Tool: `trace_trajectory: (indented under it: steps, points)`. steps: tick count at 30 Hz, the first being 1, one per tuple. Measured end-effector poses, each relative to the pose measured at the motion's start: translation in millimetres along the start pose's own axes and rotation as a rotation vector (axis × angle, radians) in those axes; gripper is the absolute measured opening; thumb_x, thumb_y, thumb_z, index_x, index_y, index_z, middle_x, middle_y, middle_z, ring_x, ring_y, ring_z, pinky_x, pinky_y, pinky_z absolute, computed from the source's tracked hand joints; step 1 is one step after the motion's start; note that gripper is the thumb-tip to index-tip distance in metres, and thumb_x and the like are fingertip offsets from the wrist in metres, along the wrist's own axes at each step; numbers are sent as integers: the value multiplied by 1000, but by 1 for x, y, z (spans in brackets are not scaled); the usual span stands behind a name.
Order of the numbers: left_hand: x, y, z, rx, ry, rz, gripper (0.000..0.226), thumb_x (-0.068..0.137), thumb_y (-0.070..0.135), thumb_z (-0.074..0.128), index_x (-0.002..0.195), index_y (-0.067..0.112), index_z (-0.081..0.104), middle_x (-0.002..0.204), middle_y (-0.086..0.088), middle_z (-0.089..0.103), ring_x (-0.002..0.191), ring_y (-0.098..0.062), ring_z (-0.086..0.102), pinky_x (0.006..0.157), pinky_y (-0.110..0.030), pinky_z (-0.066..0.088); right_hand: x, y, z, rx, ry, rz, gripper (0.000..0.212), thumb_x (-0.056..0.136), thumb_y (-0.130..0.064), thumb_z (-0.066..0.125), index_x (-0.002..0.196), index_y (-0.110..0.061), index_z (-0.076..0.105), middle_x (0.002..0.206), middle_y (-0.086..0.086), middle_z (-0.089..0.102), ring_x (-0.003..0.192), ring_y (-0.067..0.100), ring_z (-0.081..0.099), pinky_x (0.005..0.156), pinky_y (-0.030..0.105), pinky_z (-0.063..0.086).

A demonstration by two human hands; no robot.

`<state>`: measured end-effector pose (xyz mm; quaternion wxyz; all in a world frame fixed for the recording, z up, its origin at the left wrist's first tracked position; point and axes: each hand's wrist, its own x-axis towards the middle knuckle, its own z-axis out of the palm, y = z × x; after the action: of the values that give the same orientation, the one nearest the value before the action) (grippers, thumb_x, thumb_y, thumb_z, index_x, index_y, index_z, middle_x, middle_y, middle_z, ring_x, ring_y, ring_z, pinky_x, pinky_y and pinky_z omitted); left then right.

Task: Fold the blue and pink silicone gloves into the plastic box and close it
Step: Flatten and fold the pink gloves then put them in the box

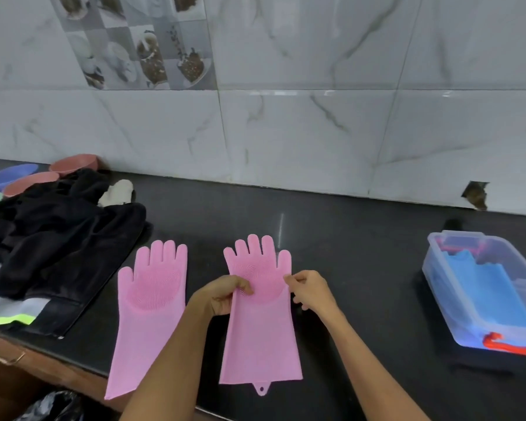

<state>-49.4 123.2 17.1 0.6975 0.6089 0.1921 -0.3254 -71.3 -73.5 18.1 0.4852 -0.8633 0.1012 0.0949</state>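
Note:
Two pink silicone gloves lie flat, palm side up, on the black counter. The left pink glove (148, 314) lies untouched. My left hand (222, 294) pinches the left edge of the right pink glove (260, 335) at its palm, and my right hand (308, 288) pinches its right edge below the thumb. The clear plastic box (431, 268) stands open at the right with a blue glove (492, 291) folded inside it. A red latch (507, 346) shows at its near end. No lid is clearly visible.
A pile of black clothing with grey and neon-yellow stripes (52, 247) covers the counter's left side. Behind it sit pink and blue bowls (73, 164). The marble-tiled wall rises behind. The counter's front edge runs below the glove cuffs.

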Motion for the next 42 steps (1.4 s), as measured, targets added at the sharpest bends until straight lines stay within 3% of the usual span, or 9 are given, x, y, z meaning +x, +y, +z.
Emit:
trace_trajectory:
  steps: [3,7,11,13,15,20,28,33,42]
  points:
    - [5,13,8,34,99,11,30,88,2,57,118,-3,56,101,-18,67,88,-31,65,77,-41,54,4,-2,1,-28,34,40,38,87,-33,59,92,3,70,82,14,74,69,29,70,63,35,58]
    - [16,14,14,70,465,206,32,85,15,66,112,-1,59,96,-9,62,84,-25,58,72,-35,47,10,-8,5,-164,67,90,29,85,-38,62,69,-14,68,62,3,67,63,22,67,68,37,60]
    - [21,6,9,194,692,344,31,89,16,63,109,-6,59,111,-17,62,89,-26,54,77,-34,45,13,-9,11,-232,125,96,36,84,-45,58,64,-17,69,47,-6,59,46,12,57,54,26,52]
    - [22,6,8,322,717,355,29,94,16,54,112,-6,58,114,-19,62,93,-29,57,81,-35,47,14,-10,12,-221,103,90,38,83,-48,57,59,-20,67,47,-6,61,43,9,56,49,22,47]
    - [25,10,7,434,693,366,28,98,13,47,115,-7,58,117,-20,62,104,-34,60,89,-39,49,17,-12,12,-194,59,90,38,83,-49,57,57,-23,65,56,-5,69,48,10,63,53,24,52]
    - [31,19,5,537,627,439,28,98,14,50,114,-6,60,117,-20,63,106,-34,60,94,-42,49,27,-12,6,-63,-15,128,27,85,-35,58,61,-23,63,58,-12,68,51,9,69,50,25,56]
    - [38,18,14,555,789,505,30,82,22,74,106,4,69,104,-13,71,88,-25,66,87,-38,54,33,-1,-4,24,-20,144,21,83,-25,60,64,-18,67,62,-8,71,54,6,69,45,22,52]
    - [40,18,18,636,866,476,26,81,29,75,97,8,71,93,-9,72,73,-17,62,78,-34,56,37,3,-9,24,-9,143,21,84,-24,62,65,-18,67,65,-6,71,57,7,70,47,23,53]
    - [41,21,13,642,889,454,26,80,35,75,91,12,68,85,-5,70,69,-15,60,68,-26,50,40,4,-7,22,52,142,20,84,-25,61,68,-16,67,66,-2,70,53,11,68,42,23,51]
